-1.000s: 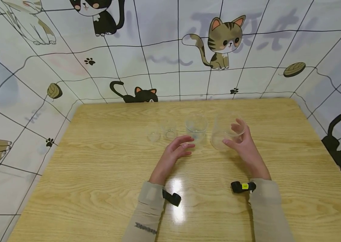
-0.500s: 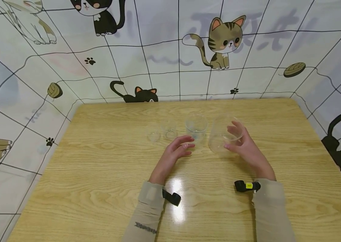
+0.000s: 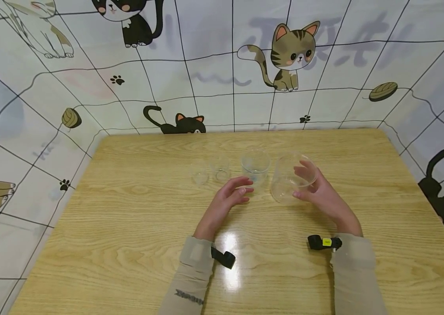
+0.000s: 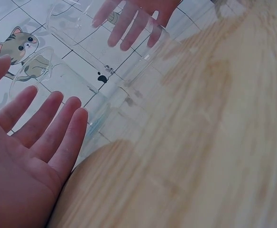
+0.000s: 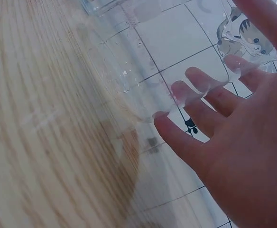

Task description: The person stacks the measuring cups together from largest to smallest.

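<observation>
At the right of a row of clear cups, my right hand (image 3: 322,192) holds the large clear cup (image 3: 281,175), thumb in front and fingers round its far right side. In the right wrist view, the fingertips (image 5: 179,90) are against its see-through wall. My left hand (image 3: 227,199) has its fingers loosely spread and holds nothing. Its fingertips overlap the base of the medium clear cup (image 3: 255,162) in the head view. The left wrist view shows these fingers (image 4: 48,121) beside the same cup, with the large cup and the right hand (image 4: 138,19) beyond.
Two smaller clear vessels, a small one (image 3: 220,169) and a smaller one (image 3: 200,176), stand to the left of the medium cup. They are faint against the wooden table (image 3: 127,245). A cat-print wall covering (image 3: 214,65) rises behind the table and along both sides.
My right hand has shifted slightly right and settled further round the large cup, which has come a little nearer to me. The left hand and the other vessels have stayed put.
</observation>
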Demonstrator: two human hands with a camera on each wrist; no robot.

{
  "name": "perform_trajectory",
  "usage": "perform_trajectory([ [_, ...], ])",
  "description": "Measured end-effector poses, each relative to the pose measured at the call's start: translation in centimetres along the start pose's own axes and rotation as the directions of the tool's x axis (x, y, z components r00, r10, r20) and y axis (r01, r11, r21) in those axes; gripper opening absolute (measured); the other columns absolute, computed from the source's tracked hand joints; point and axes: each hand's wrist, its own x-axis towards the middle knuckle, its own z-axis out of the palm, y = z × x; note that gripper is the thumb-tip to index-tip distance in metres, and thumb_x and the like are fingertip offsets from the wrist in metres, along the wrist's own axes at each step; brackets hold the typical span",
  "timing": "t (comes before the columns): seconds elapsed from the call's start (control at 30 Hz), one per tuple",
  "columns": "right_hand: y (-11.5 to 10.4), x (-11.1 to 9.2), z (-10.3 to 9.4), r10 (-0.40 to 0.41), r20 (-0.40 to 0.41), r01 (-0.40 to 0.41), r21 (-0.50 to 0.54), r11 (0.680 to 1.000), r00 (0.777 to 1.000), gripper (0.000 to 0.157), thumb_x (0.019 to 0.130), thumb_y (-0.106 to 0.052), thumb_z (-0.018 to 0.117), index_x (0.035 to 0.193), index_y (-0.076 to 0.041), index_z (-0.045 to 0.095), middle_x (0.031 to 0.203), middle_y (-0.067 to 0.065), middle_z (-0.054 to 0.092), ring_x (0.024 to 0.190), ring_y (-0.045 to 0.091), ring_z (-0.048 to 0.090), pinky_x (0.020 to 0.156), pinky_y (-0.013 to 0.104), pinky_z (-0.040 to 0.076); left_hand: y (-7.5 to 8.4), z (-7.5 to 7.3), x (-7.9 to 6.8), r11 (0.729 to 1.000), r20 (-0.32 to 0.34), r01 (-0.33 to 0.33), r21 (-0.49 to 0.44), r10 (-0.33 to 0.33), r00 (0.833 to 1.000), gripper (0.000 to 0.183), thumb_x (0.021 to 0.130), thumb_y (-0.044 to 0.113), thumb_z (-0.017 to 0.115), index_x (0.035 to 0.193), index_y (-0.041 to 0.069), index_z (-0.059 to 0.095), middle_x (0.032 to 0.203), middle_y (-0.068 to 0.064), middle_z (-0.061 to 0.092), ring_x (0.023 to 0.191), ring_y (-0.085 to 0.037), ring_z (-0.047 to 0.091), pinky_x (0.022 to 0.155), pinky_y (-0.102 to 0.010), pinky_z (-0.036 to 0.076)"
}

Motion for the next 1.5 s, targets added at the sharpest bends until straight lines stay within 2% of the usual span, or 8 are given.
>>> perform_trajectory([
  [0.37, -0.1, -0.4, -0.2, 0.011, 0.031, -0.011, -0.003, 1.000, 0.999, 0.085, 0.085, -0.008, 0.065, 0.146, -0.031, 0.010, 0.149, 0.011, 0.026, 0.135, 0.031, 0.024, 0.097, 0.054, 0.029, -0.1, -0.1, -0.1, 1.000, -0.006, 0.024, 0.020, -0.024, 1.000, 0.043, 0.096, 0.023, 0.048, 0.137, 0.012, 0.039, 0.137, -0.016, 0.043, 0.124, -0.028, 0.047, 0.097, -0.049, 0.041],
  [0.43, -0.1, -0.4, -0.2, 0.011, 0.037, -0.010, -0.009, 1.000, 0.999, 0.085, 0.085, -0.009, 0.065, 0.147, -0.030, 0.010, 0.148, 0.011, 0.026, 0.135, 0.030, 0.024, 0.096, 0.049, 0.031, -0.5, -0.2, 0.0, 1.000, -0.009, 0.023, 0.020, -0.023, 1.000, 0.046, 0.096, 0.024, 0.049, 0.138, 0.011, 0.037, 0.137, -0.015, 0.044, 0.123, -0.026, 0.048, 0.097, -0.047, 0.042],
  [0.57, 0.0, -0.4, -0.3, 0.010, 0.049, -0.010, -0.011, 1.000, 0.999, 0.085, 0.085, -0.011, 0.065, 0.148, -0.025, 0.009, 0.149, 0.012, 0.026, 0.135, 0.031, 0.025, 0.092, 0.029, 0.037, -1.7, -0.5, 0.3, 1.000, -0.021, 0.018, 0.024, -0.017, 1.000, 0.049, 0.095, 0.029, 0.050, 0.139, 0.013, 0.037, 0.136, -0.010, 0.046, 0.120, -0.021, 0.050, 0.095, -0.041, 0.044],
  [0.7, 0.1, -0.4, -0.3, 0.009, 0.061, -0.009, -0.005, 1.000, 0.998, 0.084, 0.085, -0.011, 0.066, 0.147, -0.028, 0.012, 0.149, 0.012, 0.026, 0.134, 0.034, 0.027, 0.086, 0.017, 0.039, -2.4, -0.6, 0.6, 0.999, -0.023, 0.011, 0.034, -0.010, 1.000, 0.050, 0.094, 0.032, 0.051, 0.139, 0.014, 0.037, 0.135, -0.008, 0.047, 0.120, -0.018, 0.051, 0.093, -0.039, 0.046],
  [0.87, 0.1, -0.4, -0.4, 0.001, 0.071, 0.000, -0.010, 1.000, 0.997, 0.084, 0.084, -0.010, 0.067, 0.146, -0.030, 0.014, 0.148, 0.014, 0.027, 0.131, 0.036, 0.030, 0.086, 0.016, 0.041, -1.4, -0.3, 0.3, 1.000, -0.025, 0.007, 0.014, -0.007, 1.000, 0.045, 0.095, 0.024, 0.051, 0.137, 0.015, 0.040, 0.136, -0.015, 0.045, 0.120, -0.025, 0.050, 0.095, -0.046, 0.043],
  [0.97, 0.2, -0.4, -0.4, 0.001, 0.074, 0.000, -0.013, 1.000, 0.997, 0.084, 0.083, -0.010, 0.067, 0.146, -0.030, 0.015, 0.148, 0.014, 0.028, 0.130, 0.036, 0.032, 0.087, 0.015, 0.040, -1.1, -0.2, 0.2, 1.000, -0.032, 0.019, 0.003, -0.019, 0.999, 0.045, 0.095, 0.024, 0.052, 0.137, 0.017, 0.040, 0.136, -0.013, 0.046, 0.120, -0.024, 0.050, 0.096, -0.048, 0.042],
  [1.2, 0.1, -0.3, -0.3, -0.010, 0.094, 0.010, 0.002, 1.000, 0.996, 0.085, 0.082, -0.006, 0.067, 0.147, -0.025, 0.015, 0.148, 0.016, 0.026, 0.131, 0.038, 0.031, 0.085, 0.015, 0.041, -2.5, -0.7, 0.8, 0.999, -0.029, 0.026, 0.027, -0.025, 0.999, 0.051, 0.093, 0.033, 0.053, 0.139, 0.017, 0.038, 0.134, -0.003, 0.048, 0.119, -0.020, 0.051, 0.095, -0.042, 0.044],
  [1.5, 0.0, -0.2, 0.0, -0.010, 0.134, 0.005, 0.042, 0.999, 0.991, 0.085, 0.082, -0.001, 0.066, 0.146, -0.026, 0.016, 0.149, 0.015, 0.025, 0.130, 0.041, 0.032, 0.086, 0.017, 0.043, -1.2, -0.5, 0.4, 0.999, -0.007, 0.042, 0.022, -0.041, 0.999, 0.050, 0.095, 0.027, 0.051, 0.141, 0.016, 0.035, 0.137, -0.006, 0.045, 0.123, -0.025, 0.047, 0.098, -0.046, 0.041],
])
